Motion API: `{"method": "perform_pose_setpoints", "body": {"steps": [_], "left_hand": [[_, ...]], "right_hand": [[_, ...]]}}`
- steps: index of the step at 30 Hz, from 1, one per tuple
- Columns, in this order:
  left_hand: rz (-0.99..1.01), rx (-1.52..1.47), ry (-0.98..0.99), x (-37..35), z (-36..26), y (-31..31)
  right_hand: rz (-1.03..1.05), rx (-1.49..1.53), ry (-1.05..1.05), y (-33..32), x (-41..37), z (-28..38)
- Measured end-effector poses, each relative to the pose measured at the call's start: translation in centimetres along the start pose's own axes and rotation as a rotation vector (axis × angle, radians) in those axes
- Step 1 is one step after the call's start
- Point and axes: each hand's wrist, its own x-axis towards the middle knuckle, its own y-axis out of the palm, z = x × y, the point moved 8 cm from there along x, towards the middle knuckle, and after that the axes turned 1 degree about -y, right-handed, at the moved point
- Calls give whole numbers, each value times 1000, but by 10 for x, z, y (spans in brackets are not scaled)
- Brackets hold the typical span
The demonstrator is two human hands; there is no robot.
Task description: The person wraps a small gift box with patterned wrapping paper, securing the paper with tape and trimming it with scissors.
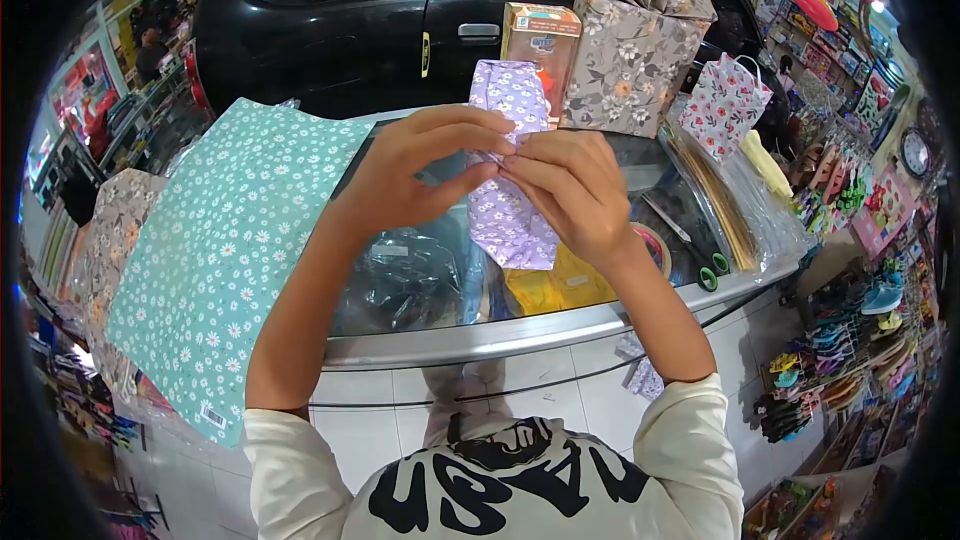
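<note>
Your left hand [425, 155] is part-open, thumb and fingers bowed with a gap between them, the tips meeting the middle of the purple floral package [512, 230]. Your right hand [582, 190] has its fingers drawn in, their tips at the same spot, almost against those of the left. You can't tell here whether either hand truly pinches the wrap, since the fingers hide the contact. The package is in front of you over the middle of the glass-topped table [470, 345], its long side running near to far.

Past its far end stands a carton [560, 40], partly hidden by the package, with a large grey floral parcel [630, 65] to the right. A teal daisy sheet [230, 240] covers the table's left side and overhangs the near edge. On your right, near your forearm, you have a tape roll [661, 243], then green-handled scissors [709, 278], with plastic-wrapped strips [715, 190] farther right. A black car [350, 50] closes off the far side.
</note>
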Motion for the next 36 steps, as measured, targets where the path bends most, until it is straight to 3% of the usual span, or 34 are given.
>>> {"method": "perform_pose_setpoints", "body": {"steps": [3,15,18,27,30,36], "left_hand": [[-6,91,-7,-3,5,-1],[-73,283,150,-10,-2,1],[-95,197,109,-9,4,0],[-179,95,-13,-11,8,-4],[-130,192,138,-12,2,-1],[-121,237,162,-16,2,3]], "right_hand": [[-63,26,14,0,-2,-1],[136,23,-9,5,5,0],[49,157,160,2,6,-12],[-2,145,99,1,0,-10],[-3,134,91,0,0,-9],[1,93,68,0,-3,-5]]}}
